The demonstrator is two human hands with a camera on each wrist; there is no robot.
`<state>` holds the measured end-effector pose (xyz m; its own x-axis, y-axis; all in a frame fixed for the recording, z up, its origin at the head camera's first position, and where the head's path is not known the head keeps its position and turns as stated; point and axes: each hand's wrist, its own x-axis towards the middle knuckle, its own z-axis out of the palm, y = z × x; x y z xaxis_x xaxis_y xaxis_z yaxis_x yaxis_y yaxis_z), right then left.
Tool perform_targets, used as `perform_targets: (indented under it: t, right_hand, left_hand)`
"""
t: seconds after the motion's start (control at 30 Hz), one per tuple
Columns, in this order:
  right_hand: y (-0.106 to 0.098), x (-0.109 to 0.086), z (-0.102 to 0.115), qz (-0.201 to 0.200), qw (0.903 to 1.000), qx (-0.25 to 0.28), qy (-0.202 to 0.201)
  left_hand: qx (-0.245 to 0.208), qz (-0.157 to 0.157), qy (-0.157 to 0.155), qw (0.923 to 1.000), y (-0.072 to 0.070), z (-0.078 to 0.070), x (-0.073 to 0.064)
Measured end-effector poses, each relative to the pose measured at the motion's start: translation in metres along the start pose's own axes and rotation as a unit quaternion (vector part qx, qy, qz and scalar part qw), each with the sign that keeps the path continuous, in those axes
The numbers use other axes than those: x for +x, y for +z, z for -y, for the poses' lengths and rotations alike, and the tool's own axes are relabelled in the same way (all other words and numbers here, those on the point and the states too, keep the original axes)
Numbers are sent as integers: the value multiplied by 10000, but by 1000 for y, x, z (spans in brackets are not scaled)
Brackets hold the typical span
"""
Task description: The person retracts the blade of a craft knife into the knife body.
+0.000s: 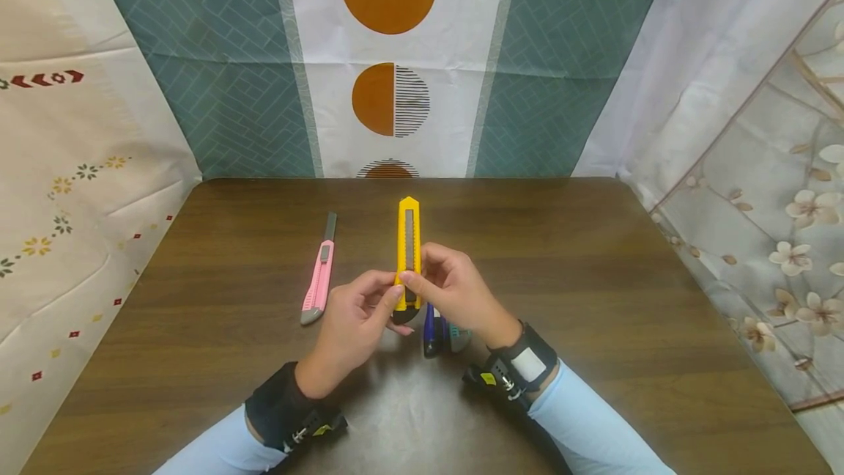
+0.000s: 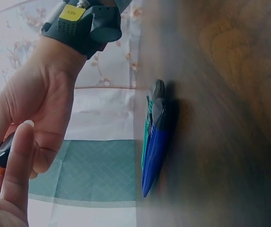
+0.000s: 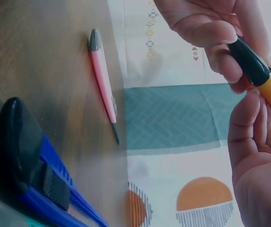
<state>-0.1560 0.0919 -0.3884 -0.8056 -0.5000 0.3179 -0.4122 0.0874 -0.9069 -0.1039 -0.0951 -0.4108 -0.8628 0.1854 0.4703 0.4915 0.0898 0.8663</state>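
Upright above the table is a yellow utility knife (image 1: 409, 233) with a black end (image 3: 251, 61). My left hand (image 1: 349, 325) grips its lower part between thumb and fingers. From the other side my right hand (image 1: 461, 292) pinches it, the thumb lying across the front near the slider. A pink utility knife (image 1: 319, 277) lies on the table left of my left hand, its grey blade slid out. Beneath my right hand, a blue utility knife (image 2: 157, 146) and a teal one (image 2: 147, 135) lie side by side, partly covered in the head view.
The brown wooden table (image 1: 560, 255) reaches back to a patterned cloth (image 1: 231, 94) hung behind it. Floral cloths hang along the left (image 1: 86, 204) and right (image 1: 778, 240) sides. Both wrists wear black bands with small cameras.
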Motion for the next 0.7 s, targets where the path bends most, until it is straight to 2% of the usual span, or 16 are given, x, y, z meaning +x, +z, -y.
perform_targets:
  t: [0.1,0.33,0.5,0.7]
  right_hand:
    - [0,1,2,-26,10000,-50,47]
    - [-2,1,5,51,9984,-295,471]
    - [-2,1,3,46,9988,-271,394]
    - [-1,1,2,90,9996,-81,238]
  left_hand:
    - [5,-42,22,10000,0,0,0]
    - [19,-131,-23,9999,1,-1,-1]
    - [72,-88,63,9999,0,1,0]
    - [8,-23,-6,10000,-3,0,2]
